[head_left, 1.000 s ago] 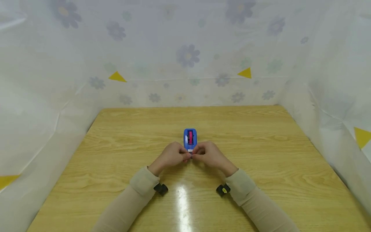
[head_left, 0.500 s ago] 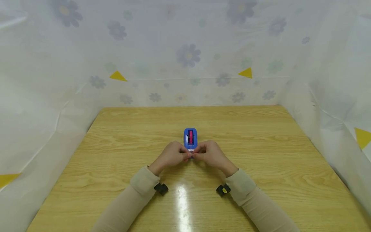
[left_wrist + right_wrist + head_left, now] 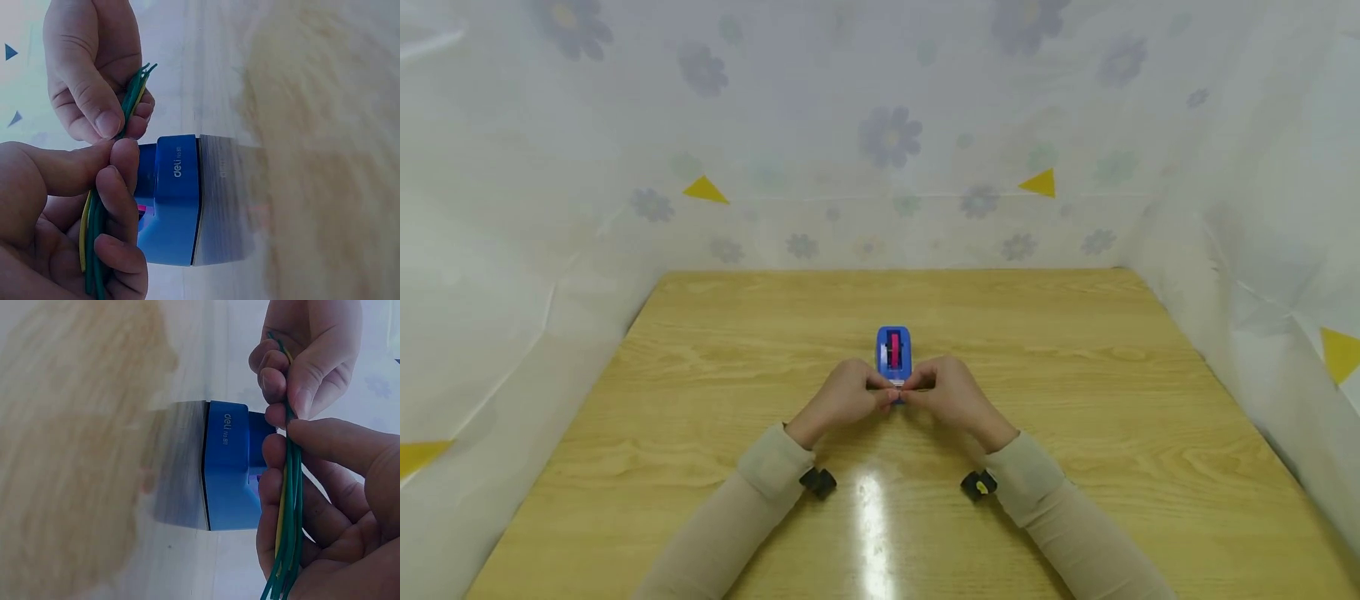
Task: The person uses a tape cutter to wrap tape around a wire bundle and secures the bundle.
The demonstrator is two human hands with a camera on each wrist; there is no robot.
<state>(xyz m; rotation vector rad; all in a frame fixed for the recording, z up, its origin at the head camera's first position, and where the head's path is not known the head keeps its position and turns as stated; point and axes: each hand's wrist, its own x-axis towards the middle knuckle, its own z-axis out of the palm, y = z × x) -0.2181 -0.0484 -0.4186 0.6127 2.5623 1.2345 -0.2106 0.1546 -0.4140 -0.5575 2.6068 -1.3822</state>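
Note:
A bundle of thin green and yellow wires (image 3: 95,240) runs through both hands, its loose ends sticking out at either side. My left hand (image 3: 847,393) pinches it between thumb and index finger, with the other fingers curled along the strands. From the opposite side my right hand (image 3: 950,396) grips the same bundle (image 3: 289,512), its fingertips meeting the left ones near the middle. Just beyond the hands a blue tape dispenser (image 3: 907,354) stands on the table, holding a pink-cored roll. The fingers cover the bundle's middle; whether tape is around it cannot be seen.
The wood-grain table (image 3: 1060,333) extends around the hands. A white flowered sheet (image 3: 805,150) hangs behind it and at both sides, with yellow triangles on it. Dark wrist cameras (image 3: 817,483) sit at both cuffs.
Both hands keep their pinch at nearly the same place in front of the tape dispenser, with only slight finger movement. The whole head view has shifted a little.

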